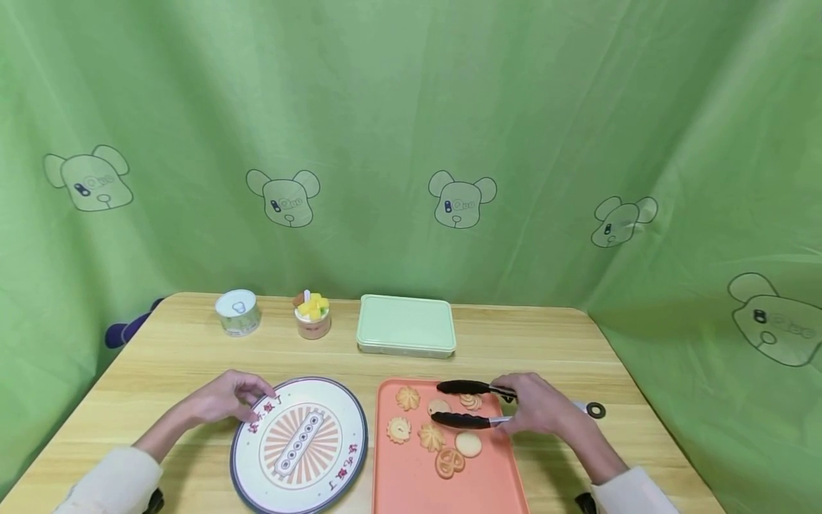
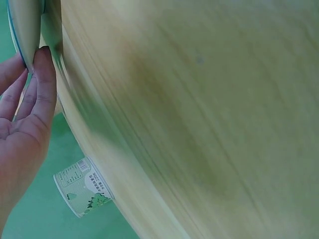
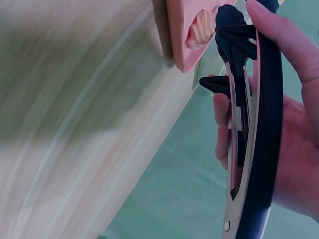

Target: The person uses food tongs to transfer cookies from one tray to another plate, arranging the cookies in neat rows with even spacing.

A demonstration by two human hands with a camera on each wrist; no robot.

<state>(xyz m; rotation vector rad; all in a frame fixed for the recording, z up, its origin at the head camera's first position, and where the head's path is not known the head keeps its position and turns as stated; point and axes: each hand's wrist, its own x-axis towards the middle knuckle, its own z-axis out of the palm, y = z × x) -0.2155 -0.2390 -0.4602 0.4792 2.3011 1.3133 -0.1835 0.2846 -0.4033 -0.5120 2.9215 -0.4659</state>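
Note:
My left hand (image 1: 234,397) pinches the upper left rim of a round plate (image 1: 343,403), white with a blue edge, red characters and a striped centre. Thumb and fingers lie on either side of that rim (image 2: 26,32) in the left wrist view. My right hand (image 1: 533,403) grips black-tipped metal tongs (image 1: 464,420), whose arms are spread over a coral tray (image 1: 443,496). Several cookies lie on the tray, among them a round cookie (image 1: 439,407) between the tong tips, a swirled cookie (image 1: 471,402) and a pretzel-shaped cookie (image 1: 449,463).
Along the back of the wooden table (image 1: 514,332) stand a can (image 1: 238,314), a small cup (image 1: 313,327) topped with yellow pieces, and a light green lidded box (image 1: 406,325). A green curtain (image 1: 372,107) with bear outlines hangs behind and at the sides.

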